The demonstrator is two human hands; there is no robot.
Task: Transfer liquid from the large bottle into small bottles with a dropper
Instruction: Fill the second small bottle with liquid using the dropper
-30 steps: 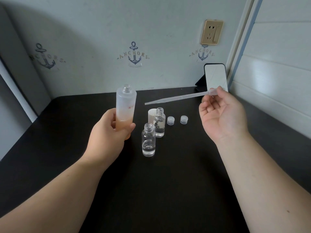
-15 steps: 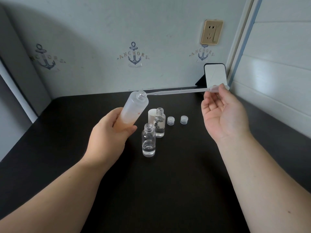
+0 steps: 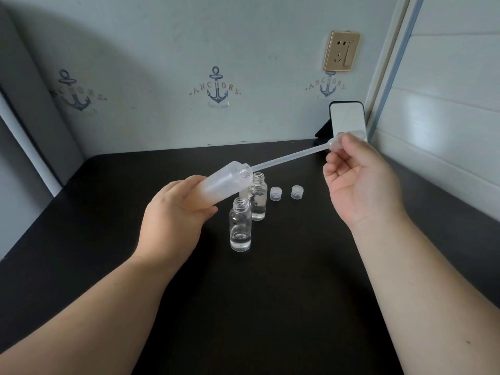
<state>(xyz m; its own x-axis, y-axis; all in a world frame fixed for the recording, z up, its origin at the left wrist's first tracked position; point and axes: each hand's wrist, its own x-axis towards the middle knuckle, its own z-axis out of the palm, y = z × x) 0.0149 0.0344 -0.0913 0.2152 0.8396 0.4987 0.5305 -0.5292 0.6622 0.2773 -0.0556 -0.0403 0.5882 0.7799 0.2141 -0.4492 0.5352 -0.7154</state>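
Head view, items on dark table (image 3: 270, 307). Large bottle (image 3: 226, 182): frosted, uncapped, tilted steeply, gripped by left hand (image 3: 173, 220); contents hard to make out. Dropper (image 3: 292, 158): tip inside the bottle's mouth, bulb pinched by right hand (image 3: 359, 182). Near small bottle (image 3: 240, 228): clear liquid at bottom. Far small bottle (image 3: 257, 198): partly hidden, some liquid. Two caps (image 3: 276, 194) beside. White object behind the bottles, mostly hidden.

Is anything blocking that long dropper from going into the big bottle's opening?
Nothing visible. The dropper, pinched by the right hand, has its tip at the uncapped mouth of the large bottle, which the left hand holds tilted toward it.
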